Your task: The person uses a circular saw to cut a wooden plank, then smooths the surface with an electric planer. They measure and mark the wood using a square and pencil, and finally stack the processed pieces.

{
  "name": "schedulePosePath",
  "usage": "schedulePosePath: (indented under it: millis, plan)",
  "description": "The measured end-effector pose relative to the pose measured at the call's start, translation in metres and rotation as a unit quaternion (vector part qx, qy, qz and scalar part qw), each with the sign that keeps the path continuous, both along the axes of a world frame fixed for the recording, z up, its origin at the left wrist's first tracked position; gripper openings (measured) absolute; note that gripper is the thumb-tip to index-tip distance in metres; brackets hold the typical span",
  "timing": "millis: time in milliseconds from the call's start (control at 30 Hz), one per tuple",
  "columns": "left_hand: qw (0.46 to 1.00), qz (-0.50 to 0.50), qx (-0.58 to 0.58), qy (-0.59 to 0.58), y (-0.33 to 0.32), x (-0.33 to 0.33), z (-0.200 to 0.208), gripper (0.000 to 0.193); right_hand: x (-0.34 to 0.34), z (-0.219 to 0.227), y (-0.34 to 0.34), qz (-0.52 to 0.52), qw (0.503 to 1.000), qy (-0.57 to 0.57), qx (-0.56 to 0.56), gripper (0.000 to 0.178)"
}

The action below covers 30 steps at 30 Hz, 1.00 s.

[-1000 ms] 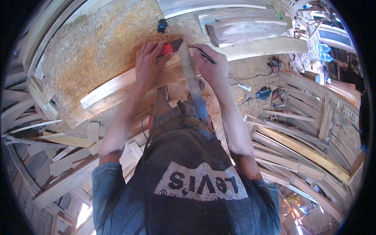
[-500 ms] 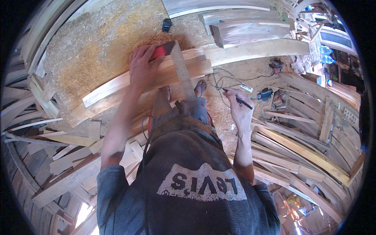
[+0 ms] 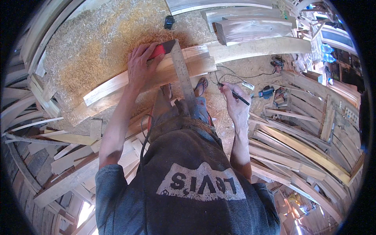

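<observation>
My left hand (image 3: 141, 64) is closed on the red and black stock of a try square (image 3: 182, 72). Its long metal blade lies across a pale wooden board (image 3: 111, 88) and reaches back toward my waist. The stock sits at the far edge of the board, which rests beside another length of timber (image 3: 164, 76). To the right of the blade, my right hand (image 3: 237, 103) grips a dark pen (image 3: 239, 96) between thumb and fingers. The pen is apart from the wood, with its tip pointing left toward the board's end.
Sawdust and shavings cover the ground (image 3: 90, 43) beyond the board. Thick planks (image 3: 256, 31) lie at the far right, near a small black object (image 3: 169, 22). Cables (image 3: 244, 74) run to a power tool (image 3: 266, 92) on the right. Offcuts (image 3: 74, 160) pile up at the left.
My right hand with the pen has moved slightly left and toward the board. My left hand and the try square have stayed almost in place.
</observation>
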<state>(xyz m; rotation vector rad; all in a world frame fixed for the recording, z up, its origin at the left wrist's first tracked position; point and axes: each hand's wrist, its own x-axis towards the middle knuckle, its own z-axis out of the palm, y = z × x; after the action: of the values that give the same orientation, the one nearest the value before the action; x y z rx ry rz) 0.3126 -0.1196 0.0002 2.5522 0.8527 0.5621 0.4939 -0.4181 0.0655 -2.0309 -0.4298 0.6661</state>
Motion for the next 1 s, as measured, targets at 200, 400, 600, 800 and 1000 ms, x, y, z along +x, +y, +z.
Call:
schedulePosePath:
  millis: [200,400,600,800,1000]
  plan:
    - [1.0,-0.004,0.008,-0.007,0.001,0.001,0.0,0.048,-0.002,-0.002,0.005,-0.018,0.999,0.004,0.047,0.018]
    - [1.0,-0.015,0.014,-0.017,0.003,-0.001,-0.004,0.049,-0.018,0.003,0.048,0.036,0.995,-0.02,0.086,0.017]
    - [1.0,-0.017,0.023,-0.013,0.004,-0.003,-0.006,0.05,-0.023,0.001,0.07,0.08,0.991,-0.048,0.097,0.017]
    - [0.999,-0.022,0.025,-0.018,0.002,0.0,-0.005,0.049,-0.015,-0.022,0.122,0.102,0.966,-0.179,0.159,0.02]
    - [0.998,-0.024,0.051,-0.021,0.003,-0.002,-0.006,0.047,-0.015,-0.013,0.127,0.155,0.968,-0.184,0.077,0.015]
